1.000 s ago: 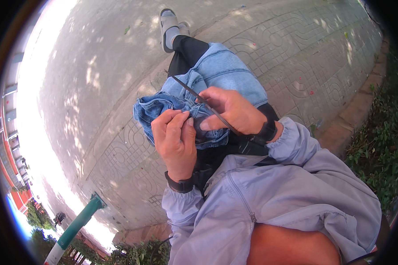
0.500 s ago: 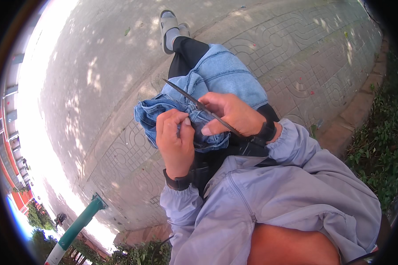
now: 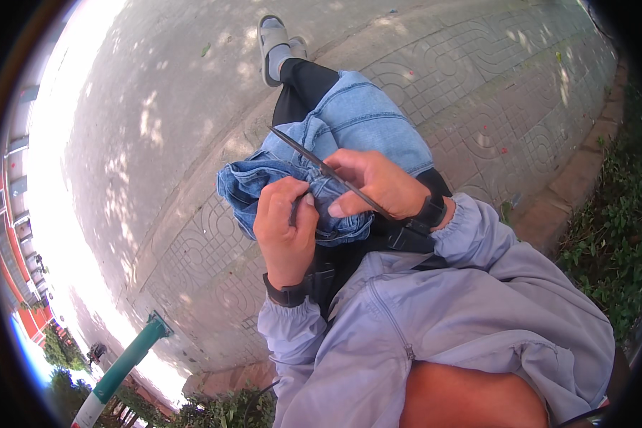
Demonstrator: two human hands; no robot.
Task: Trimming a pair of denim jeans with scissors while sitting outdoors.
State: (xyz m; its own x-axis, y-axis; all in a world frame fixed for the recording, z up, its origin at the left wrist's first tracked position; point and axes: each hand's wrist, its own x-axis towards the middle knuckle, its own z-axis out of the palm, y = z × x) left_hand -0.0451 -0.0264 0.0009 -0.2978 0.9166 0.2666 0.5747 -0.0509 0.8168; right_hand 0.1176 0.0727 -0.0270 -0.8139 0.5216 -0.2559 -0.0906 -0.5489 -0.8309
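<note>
Blue denim jeans (image 3: 378,114) lie across my lap and legs, bunched up at the near left. My right hand (image 3: 385,187) is closed around a long, thin, dark tool with a pointed tip (image 3: 292,143), which looks like a pair of scissors seen edge-on. Its tip points up and to the left over the denim, and its rear end runs past my thumb toward the wrist. Beside it, my left hand (image 3: 285,221) pinches with thumb and forefinger at the bunched cloth. Whatever sits between those fingertips is too small to make out.
Paving with patterned tiles (image 3: 471,143) surrounds my crossed legs and sandal (image 3: 271,50). A green and white post (image 3: 125,364) stands at the lower left. Along the right runs a brick edging (image 3: 578,182) with green plants (image 3: 606,250) behind it.
Both hands and the dark tool have shifted very slightly to the right. Their grips look the same, and the denim has barely moved.
</note>
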